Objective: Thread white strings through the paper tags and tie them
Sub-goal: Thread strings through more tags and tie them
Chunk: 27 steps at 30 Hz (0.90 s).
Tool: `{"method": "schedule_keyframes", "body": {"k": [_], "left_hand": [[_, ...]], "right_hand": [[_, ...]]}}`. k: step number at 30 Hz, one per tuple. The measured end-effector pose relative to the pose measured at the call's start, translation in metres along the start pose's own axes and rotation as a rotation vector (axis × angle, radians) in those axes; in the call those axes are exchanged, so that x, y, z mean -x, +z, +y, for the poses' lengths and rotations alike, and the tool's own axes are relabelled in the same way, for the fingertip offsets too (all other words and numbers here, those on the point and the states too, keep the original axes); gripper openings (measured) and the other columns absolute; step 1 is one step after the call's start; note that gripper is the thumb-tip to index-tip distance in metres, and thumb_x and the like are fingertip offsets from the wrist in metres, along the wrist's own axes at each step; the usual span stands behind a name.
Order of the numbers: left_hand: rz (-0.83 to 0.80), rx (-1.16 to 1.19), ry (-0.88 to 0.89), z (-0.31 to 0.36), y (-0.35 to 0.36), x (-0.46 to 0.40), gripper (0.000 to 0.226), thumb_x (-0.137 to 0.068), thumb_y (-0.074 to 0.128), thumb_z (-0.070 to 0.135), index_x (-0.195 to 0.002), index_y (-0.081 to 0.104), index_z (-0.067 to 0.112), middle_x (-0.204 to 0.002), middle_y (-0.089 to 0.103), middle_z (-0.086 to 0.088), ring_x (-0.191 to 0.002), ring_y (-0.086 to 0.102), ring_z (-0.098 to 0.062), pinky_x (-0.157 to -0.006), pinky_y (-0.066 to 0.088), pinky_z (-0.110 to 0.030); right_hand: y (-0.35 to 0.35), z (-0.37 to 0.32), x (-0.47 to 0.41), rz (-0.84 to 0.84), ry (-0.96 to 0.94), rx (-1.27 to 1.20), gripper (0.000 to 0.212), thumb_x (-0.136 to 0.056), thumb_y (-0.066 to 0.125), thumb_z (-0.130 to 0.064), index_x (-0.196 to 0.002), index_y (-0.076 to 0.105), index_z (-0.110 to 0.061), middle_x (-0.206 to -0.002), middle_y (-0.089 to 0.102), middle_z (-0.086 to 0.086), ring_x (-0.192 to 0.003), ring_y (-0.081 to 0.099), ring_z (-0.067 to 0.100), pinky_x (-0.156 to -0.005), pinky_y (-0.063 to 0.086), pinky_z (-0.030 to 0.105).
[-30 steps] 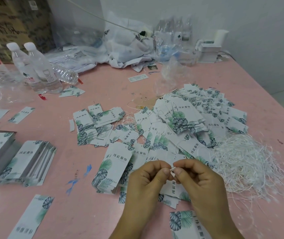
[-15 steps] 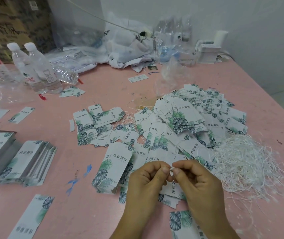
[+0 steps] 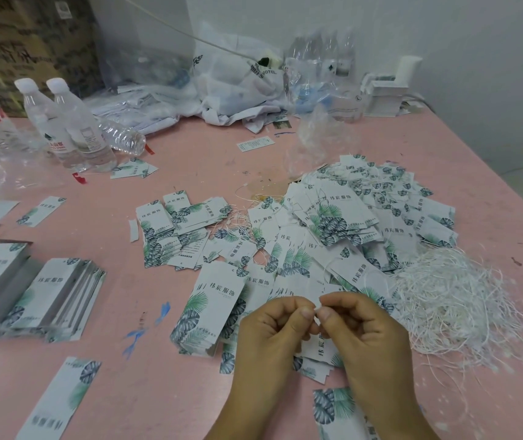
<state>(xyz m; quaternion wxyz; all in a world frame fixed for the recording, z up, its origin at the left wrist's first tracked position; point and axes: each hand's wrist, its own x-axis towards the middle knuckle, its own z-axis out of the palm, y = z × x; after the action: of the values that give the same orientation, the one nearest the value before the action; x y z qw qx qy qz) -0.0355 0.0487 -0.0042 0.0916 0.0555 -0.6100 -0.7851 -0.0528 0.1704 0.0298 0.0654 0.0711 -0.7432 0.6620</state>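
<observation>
Pink tabletop [image 3: 190, 160], scuffed and littered with glossy leaf-print paper tags [image 3: 333, 223]. Both hands meet just above the nearest tags: left hand [image 3: 273, 331] and right hand [image 3: 365, 328] each have curled fingers pinching a bit of white string [image 3: 316, 309] between the fingertips, looks like mid-knot. Right of the fingers sits the loose string pile [image 3: 450, 300]. I'd guess the string's thin, limp and slippery, so grip near the ends; the tags are stiff, light card.

Pink table [image 3: 190, 166] against white wall [image 3: 444, 42], cardboard boxes [image 3: 15, 42] behind.
</observation>
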Motion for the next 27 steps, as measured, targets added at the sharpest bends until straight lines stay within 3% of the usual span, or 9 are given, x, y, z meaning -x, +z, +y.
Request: {"method": "schedule_keyframes", "body": {"k": [7,10,13,19,24,27], "left_hand": [[-0.023,0.119,-0.061,0.002,0.001,-0.002,0.021,-0.073,0.079,0.037,-0.079,0.075,0.017,-0.067,0.068,-0.003,-0.057,0.056,-0.007,-0.052,0.042,-0.015],[-0.027,0.102,-0.042,0.002,0.001,-0.001,0.02,-0.075,0.078,0.036,-0.08,0.075,0.017,-0.068,0.069,-0.003,-0.059,0.057,-0.008,-0.054,0.044,-0.017],[0.0,-0.028,0.014,0.001,-0.001,0.001,0.021,-0.079,0.074,0.039,-0.084,0.075,0.018,-0.071,0.07,-0.003,-0.066,0.061,-0.012,-0.062,0.048,-0.024],[0.022,-0.138,0.091,0.006,0.0,0.004,0.015,-0.08,0.072,0.04,-0.08,0.075,0.025,-0.067,0.069,0.005,-0.063,0.06,-0.003,-0.06,0.046,-0.015],[0.017,-0.239,0.143,0.008,0.003,0.007,0.009,-0.084,0.066,0.037,-0.08,0.071,0.031,-0.069,0.068,0.008,-0.064,0.059,-0.001,-0.06,0.045,-0.014],[0.037,-0.251,0.165,0.009,0.002,0.007,0.014,-0.086,0.061,0.042,-0.084,0.069,0.03,-0.069,0.064,0.004,-0.063,0.055,-0.006,-0.058,0.045,-0.019]], "right_hand": [[-0.002,-0.003,-0.002,-0.096,0.107,-0.139,0.023,-0.081,0.07,0.0,-0.079,0.074,-0.023,-0.065,0.072,0.004,-0.057,0.065,0.004,-0.056,0.05,0.012],[-0.002,-0.001,-0.004,-0.125,0.166,-0.219,0.006,-0.074,0.072,-0.017,-0.079,0.074,-0.021,-0.063,0.069,0.005,-0.056,0.062,0.006,-0.056,0.051,0.016],[-0.004,0.006,-0.006,-0.152,0.194,-0.244,0.014,-0.071,0.076,-0.028,-0.08,0.074,-0.017,-0.061,0.066,0.006,-0.056,0.057,0.01,-0.056,0.05,0.02],[-0.007,0.016,-0.012,-0.221,0.329,-0.401,0.034,-0.06,0.079,-0.033,-0.082,0.074,-0.008,-0.063,0.061,0.012,-0.057,0.05,0.015,-0.055,0.046,0.024],[-0.008,0.015,-0.011,-0.21,0.312,-0.327,0.028,-0.065,0.077,-0.033,-0.084,0.076,-0.012,-0.063,0.063,0.012,-0.058,0.051,0.018,-0.059,0.045,0.03],[-0.011,0.008,-0.01,-0.219,0.189,-0.125,0.017,-0.075,0.069,-0.025,-0.09,0.077,-0.026,-0.072,0.071,-0.002,-0.068,0.063,0.01,-0.064,0.05,0.019]]}}
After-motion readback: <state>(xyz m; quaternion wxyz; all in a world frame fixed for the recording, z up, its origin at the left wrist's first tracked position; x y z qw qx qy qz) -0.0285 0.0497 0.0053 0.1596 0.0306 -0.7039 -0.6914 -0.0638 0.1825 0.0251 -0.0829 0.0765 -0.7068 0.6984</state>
